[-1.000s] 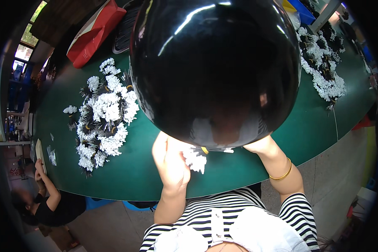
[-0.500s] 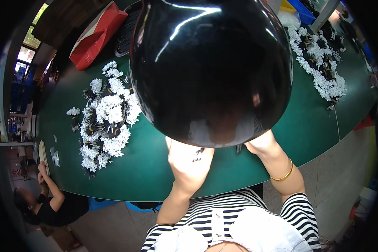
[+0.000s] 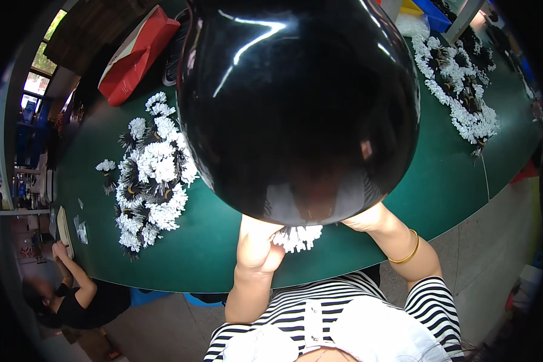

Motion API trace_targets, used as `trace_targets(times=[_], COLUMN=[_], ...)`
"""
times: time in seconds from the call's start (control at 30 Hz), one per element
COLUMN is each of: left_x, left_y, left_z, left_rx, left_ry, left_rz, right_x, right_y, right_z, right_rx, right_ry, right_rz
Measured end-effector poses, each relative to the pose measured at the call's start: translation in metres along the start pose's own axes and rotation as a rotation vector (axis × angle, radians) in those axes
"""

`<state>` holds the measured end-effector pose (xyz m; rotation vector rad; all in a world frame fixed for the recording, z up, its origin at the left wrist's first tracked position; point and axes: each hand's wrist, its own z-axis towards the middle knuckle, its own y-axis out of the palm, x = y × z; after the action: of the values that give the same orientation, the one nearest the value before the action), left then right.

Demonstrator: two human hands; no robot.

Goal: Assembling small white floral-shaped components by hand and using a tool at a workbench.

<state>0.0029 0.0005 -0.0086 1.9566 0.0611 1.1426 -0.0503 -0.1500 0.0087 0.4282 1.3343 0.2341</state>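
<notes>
Left hand (image 3: 256,246) — lower centre of frame, curled against the bundle's left side; fingertips hidden, grip cannot be told.
Right hand (image 3: 366,218) — lower centre-right, fingers hidden; state cannot be told.
Bundle of thin white-tipped strands (image 3: 300,239), between the hands.
Glossy black rounded object (image 3: 301,114), upper centre.
Green smooth worktop (image 3: 223,265), beneath.
Heap of white-tipped black bundles (image 3: 157,160), left; similar heap (image 3: 473,123), upper right.

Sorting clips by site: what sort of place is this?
Likely a small assembly workshop: a large green worktable, piled white-tipped dark bundles on it, and another person at its left edge.
</notes>
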Motion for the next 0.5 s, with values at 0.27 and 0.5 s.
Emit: trace_targets(times=[0.27,0.5], left_x=[-0.004,-0.014], left_y=[-0.015,-0.013], left_z=[-0.005,-0.005], left_rx=[0.004,0.078], left_ry=[-0.169,-0.164], left_rz=[-0.335,-0.266], right_x=[0.006,0.002], right_y=[-0.004,-0.002], right_z=[0.003,0.003], right_rx=[-0.035,-0.013], right_ry=[0.204,0.106], right_rz=[0.162,0.048])
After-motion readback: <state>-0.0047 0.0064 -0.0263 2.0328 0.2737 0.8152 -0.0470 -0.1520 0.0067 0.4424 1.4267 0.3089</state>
